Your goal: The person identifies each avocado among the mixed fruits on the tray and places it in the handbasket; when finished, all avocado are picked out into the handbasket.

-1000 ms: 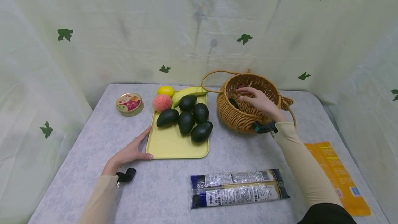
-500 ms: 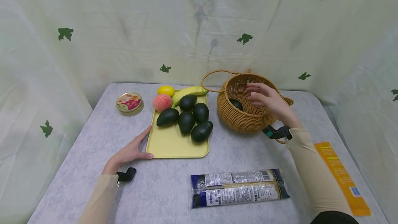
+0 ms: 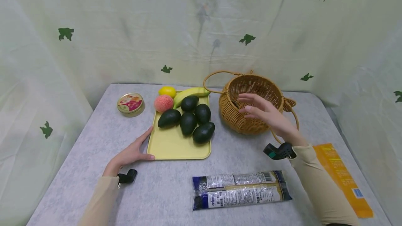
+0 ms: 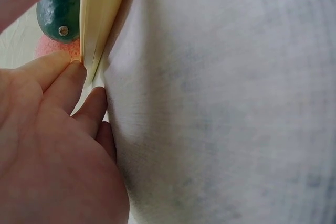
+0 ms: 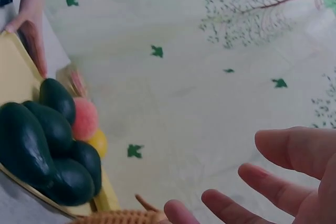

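Note:
In the head view my left hand [image 3: 130,154] touches the left edge of a yellow tray [image 3: 177,151], thumb at its near corner and fingers stretched along the side. Several dark green avocados [image 3: 203,133] lie on the tray's far half. Beside them are a pink peach [image 3: 163,104], a yellow lemon [image 3: 167,91] and a banana [image 3: 190,95]. My right hand [image 3: 267,114] hovers over the near rim of a wicker basket [image 3: 240,123], fingers spread and holding nothing. It covers most of the basket's inside, leaving only a dark sliver visible there.
A round tin [image 3: 130,104] with a fruit label stands left of the tray. Near the front lies a clear and blue noodle packet [image 3: 242,190]. An orange packet [image 3: 345,180] is at the right, partly under my right sleeve. A leaf-patterned curtain [image 3: 141,37] surrounds the table.
My right hand has drawn back from inside the basket, first rightward, then slightly left over its near rim. An avocado inside showed half a second ago and is now mostly covered. My left hand stays put.

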The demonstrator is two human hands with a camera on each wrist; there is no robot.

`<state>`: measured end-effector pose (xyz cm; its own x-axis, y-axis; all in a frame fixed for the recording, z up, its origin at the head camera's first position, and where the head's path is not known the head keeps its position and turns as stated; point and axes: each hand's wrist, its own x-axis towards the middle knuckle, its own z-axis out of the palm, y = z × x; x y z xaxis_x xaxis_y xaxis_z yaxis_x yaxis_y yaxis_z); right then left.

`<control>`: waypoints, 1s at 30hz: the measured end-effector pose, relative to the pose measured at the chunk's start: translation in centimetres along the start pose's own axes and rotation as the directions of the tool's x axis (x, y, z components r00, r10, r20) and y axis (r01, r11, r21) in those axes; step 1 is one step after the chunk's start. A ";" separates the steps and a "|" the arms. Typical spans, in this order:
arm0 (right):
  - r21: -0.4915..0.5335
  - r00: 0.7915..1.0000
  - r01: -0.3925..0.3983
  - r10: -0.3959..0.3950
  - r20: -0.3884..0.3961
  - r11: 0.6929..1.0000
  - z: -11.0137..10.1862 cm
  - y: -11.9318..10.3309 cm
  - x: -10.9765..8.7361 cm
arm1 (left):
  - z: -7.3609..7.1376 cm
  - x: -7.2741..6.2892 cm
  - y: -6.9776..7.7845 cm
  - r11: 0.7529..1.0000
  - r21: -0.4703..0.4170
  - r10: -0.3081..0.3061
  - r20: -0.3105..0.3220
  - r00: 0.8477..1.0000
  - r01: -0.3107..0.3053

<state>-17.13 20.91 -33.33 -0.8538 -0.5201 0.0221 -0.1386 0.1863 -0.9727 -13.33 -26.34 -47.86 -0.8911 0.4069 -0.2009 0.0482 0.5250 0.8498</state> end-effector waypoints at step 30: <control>-0.148 0.980 -0.091 0.115 0.162 0.985 9.0 7.2 1.9 | 0.1 0.1 -0.2 1.000 0.003 0.023 -0.006 1.000 -0.023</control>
<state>-15.25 13.72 -42.35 -0.7717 -0.6230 -0.1275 -0.1327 0.3538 -0.9258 -13.39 -26.34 -48.05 -0.8922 0.4149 -0.1784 0.0704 0.5180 0.8525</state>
